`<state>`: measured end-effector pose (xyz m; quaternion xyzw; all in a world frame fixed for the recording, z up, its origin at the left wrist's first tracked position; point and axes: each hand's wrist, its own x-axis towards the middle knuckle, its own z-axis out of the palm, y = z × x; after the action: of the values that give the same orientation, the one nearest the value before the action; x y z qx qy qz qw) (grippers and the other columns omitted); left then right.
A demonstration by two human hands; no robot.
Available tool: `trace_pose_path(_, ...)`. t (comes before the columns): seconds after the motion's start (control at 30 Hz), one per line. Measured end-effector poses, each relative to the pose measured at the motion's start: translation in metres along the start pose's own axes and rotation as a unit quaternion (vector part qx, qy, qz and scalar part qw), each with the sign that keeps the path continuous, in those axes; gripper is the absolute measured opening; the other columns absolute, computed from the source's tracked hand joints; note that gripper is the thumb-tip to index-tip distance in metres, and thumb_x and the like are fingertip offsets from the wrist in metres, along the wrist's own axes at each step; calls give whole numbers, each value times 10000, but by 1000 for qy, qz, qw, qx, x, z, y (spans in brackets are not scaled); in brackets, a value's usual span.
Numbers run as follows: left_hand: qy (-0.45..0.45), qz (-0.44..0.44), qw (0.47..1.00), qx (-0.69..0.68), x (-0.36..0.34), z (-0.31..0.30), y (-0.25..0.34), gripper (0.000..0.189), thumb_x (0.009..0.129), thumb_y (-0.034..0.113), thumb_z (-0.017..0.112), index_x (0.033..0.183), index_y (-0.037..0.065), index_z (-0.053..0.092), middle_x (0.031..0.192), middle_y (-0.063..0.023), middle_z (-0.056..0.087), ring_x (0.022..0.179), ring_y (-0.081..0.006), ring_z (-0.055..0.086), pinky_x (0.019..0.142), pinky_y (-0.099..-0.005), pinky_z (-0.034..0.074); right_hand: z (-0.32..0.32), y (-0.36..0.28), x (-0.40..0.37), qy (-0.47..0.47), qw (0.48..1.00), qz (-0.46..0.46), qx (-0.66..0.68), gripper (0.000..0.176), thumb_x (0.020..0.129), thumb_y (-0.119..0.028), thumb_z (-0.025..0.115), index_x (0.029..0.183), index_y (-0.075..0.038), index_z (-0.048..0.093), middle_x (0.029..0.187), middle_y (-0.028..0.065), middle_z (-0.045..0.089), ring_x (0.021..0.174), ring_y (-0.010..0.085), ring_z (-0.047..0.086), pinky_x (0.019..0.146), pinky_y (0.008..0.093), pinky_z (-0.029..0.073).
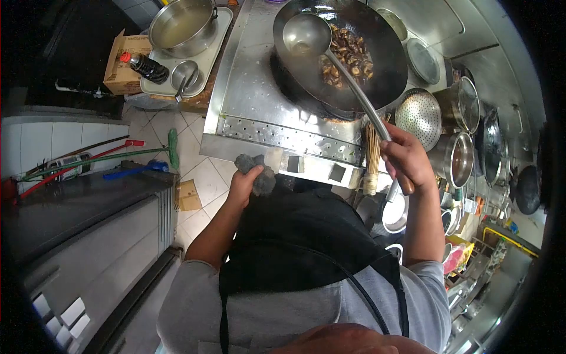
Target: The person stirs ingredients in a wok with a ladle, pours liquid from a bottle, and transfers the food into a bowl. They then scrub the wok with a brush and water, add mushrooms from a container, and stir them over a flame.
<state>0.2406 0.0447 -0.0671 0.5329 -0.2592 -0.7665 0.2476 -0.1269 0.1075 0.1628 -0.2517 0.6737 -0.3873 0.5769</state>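
My right hand [408, 158] is closed around the wooden-ended handle of a long metal ladle [361, 94]. The ladle's bowl rests in or just over a large black wok [386, 65] on the stove. Browned mushroom pieces [351, 56] lie in the wok beside the bowl. In my left hand [243, 184] is a crumpled dark grey cloth [262, 180], gripped near the stove's front edge and apart from the wok. Close to my right hand stands a bamboo wok brush [372, 153], upright at the stove's edge.
A perforated strainer [418, 118] and several metal pots [457, 159] stand to the right. On the left, a tray [221, 29] holds a big pot [183, 26], a dark bottle [147, 68] and a small metal cup [187, 76]. Brooms [172, 147] lean over the tiled floor.
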Motion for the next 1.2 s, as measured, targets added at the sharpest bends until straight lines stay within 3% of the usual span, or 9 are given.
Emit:
trace_pose_path(0.17, 7, 14, 1000, -24, 2, 2, 2, 326, 911, 156, 691, 1169, -37, 645, 1043, -103, 702, 942, -200, 681, 846, -329, 541, 8, -3, -19, 1, 990, 25, 142, 512, 906, -57, 551, 1392, 75, 463, 653, 51, 558, 368, 100, 452, 356, 206, 388)
trace_pose_path(0.4, -4, 44, 999, -20, 10, 7, 8, 308, 909, 146, 689, 1160, -29, 652, 1042, -98, 702, 939, -199, 682, 848, -329, 540, 21, 4, -28, 47, 985, 23, 163, 533, 896, -74, 568, 1390, 85, 451, 626, 62, 550, 352, 109, 449, 323, 216, 368)
trace_pose_path(0.53, 1, 33, 999, -36, 8, 7, 11, 312, 908, 148, 692, 1157, -34, 649, 1050, -98, 698, 949, -199, 678, 859, -330, 536, 15, -23, -13, 20, 990, -17, 140, 502, 900, -99, 563, 1351, 100, 468, 628, 58, 546, 356, 104, 449, 331, 203, 378)
trace_pose_path(0.63, 4, 53, 998, -42, 3, 5, 12, 320, 912, 148, 688, 1168, -38, 641, 1071, -101, 691, 968, -200, 673, 864, -333, 536, 11, -67, 26, -9, 994, -76, 83, 344, 947, -175, 569, 1202, 55, 538, 614, 32, 535, 397, 92, 472, 357, 211, 389)
trace_pose_path(0.73, 17, 85, 994, -67, 1, -1, 8, 334, 917, 145, 685, 1188, -42, 630, 1095, -104, 683, 990, -205, 668, 873, -336, 536, 2, -121, 96, -31, 992, -111, 48, 147, 929, -177, 582, 948, -35, 614, 639, 18, 558, 444, 118, 491, 408, 239, 390)
trace_pose_path(0.83, 50, 93, 989, -99, -11, -7, 11, 354, 919, 132, 685, 1215, -49, 615, 1116, -105, 674, 1005, -220, 665, 891, -340, 535, 16, -176, 156, 12, 988, -153, 15, 172, 931, -175, 601, 804, -66, 560, 634, 9, 547, 477, 118, 499, 430, 230, 413)
trace_pose_path(0.97, 123, 83, 980, -133, -29, -18, 13, 362, 914, 120, 684, 1221, -56, 609, 1112, -118, 676, 987, -230, 673, 882, -342, 541, 21, -209, 222, 31, 990, -134, -25, 172, 957, -191, 596, 857, -53, 578, 665, 12, 569, 472, 90, 483, 424, 235, 421)
trace_pose_path(1.07, 145, 63, 977, -145, -31, -34, -2, 383, 905, 135, 691, 1224, -60, 606, 1112, -127, 677, 983, -238, 677, 876, -346, 545, 6, -211, 241, 17, 990, -115, 84, 122, 962, -170, 575, 957, -49, 566, 721, 12, 590, 515, 76, 496, 444, 212, 417)
trace_pose_path(1.2, 149, 40, 979, -136, -34, -30, 2, 415, 892, 162, 705, 1225, -64, 602, 1112, -137, 679, 987, -243, 678, 870, -347, 545, 0, -216, 242, 32, 991, -112, 71, 120, 952, -153, 584, 868, -77, 545, 709, 15, 590, 535, 84, 514, 462, 268, 457)
